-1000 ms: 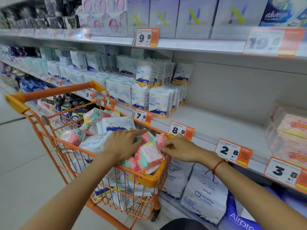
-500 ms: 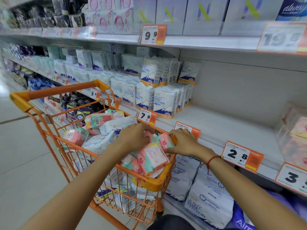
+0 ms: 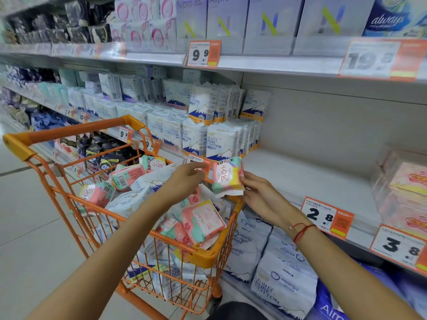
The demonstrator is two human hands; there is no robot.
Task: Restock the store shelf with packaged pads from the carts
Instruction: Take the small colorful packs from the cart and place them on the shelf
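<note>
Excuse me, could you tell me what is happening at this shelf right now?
A person is restocking pads from an orange cart parked against the shelving. The right hand holds a pink, green and yellow Kotex pack above the cart's front corner, level with the shelf edge. The left hand hovers open beside it, over the packs piled in the cart. The bare stretch of shelf behind the 2.8 tag has room for it.

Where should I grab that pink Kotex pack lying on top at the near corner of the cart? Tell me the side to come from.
Take the pink pack by its long edges, coming from above. It lies flat and slightly tilted on the heap, broad face up, near the cart rim, so its top is exposed. The free left hand is nearest; the right hand already holds another pack.
</note>
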